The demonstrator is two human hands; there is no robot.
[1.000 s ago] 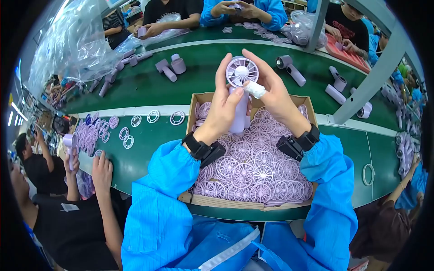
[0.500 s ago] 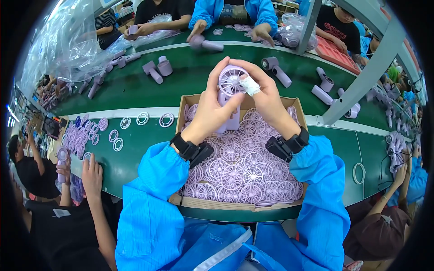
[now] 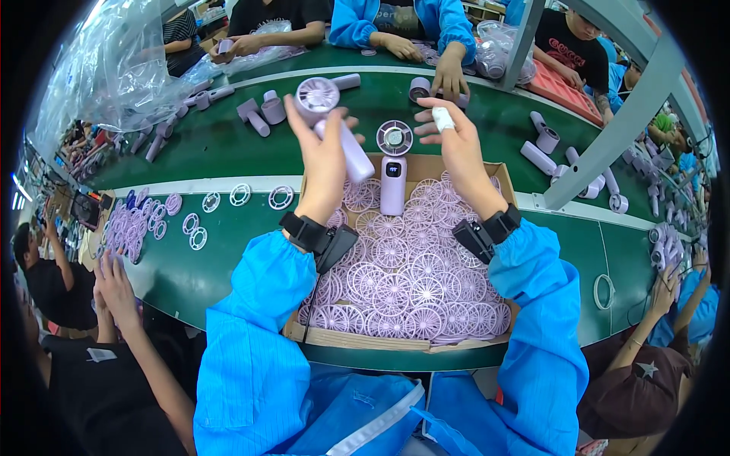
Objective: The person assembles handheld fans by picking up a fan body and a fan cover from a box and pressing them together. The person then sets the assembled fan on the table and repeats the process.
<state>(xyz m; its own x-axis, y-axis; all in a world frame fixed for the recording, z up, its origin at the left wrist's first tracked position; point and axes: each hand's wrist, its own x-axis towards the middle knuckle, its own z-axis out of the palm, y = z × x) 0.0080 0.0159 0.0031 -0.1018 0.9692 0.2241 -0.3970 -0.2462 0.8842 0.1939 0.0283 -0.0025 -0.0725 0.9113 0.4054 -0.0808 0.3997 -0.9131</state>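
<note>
"At the far end of the box [image 3: 365, 341], the head view finds both hands up, and the left hand [image 3: 322, 156] has a lilac fan [image 3: 317, 95]!"

"How's the grip?"

"Loose-looking. The thumb crosses the handle just below the head, fingers spread around it, all a little blurred. The fan tilts, spoked head up and away, handle slanting down to the right."

"And the right hand [image 3: 459, 146]?"

"Open and holding nothing! Fingers half curled, a white wrap [image 3: 442, 118] on one of them, fingertips near the second fan [image 3: 392, 186] but apart from it."

"Where's that one sitting?"

"Between the two hands, across the box's far edge, head away from the person, a small dark screen on its handle. Lying or propped, no telling. Its round front shows a metal centre."

"Below it?"

"Lilac grilles [image 3: 407, 285], heaped and overlapping, filling the box!"

"Out to the left?"

"Loose rings [image 3: 240, 194] on the green table [image 3: 251, 228], beside a bigger pile [image 3: 131, 232]. Across the green belt [image 3: 319, 156], a co-worker's hand [image 3: 450, 74] is down over a lilac part."
</note>
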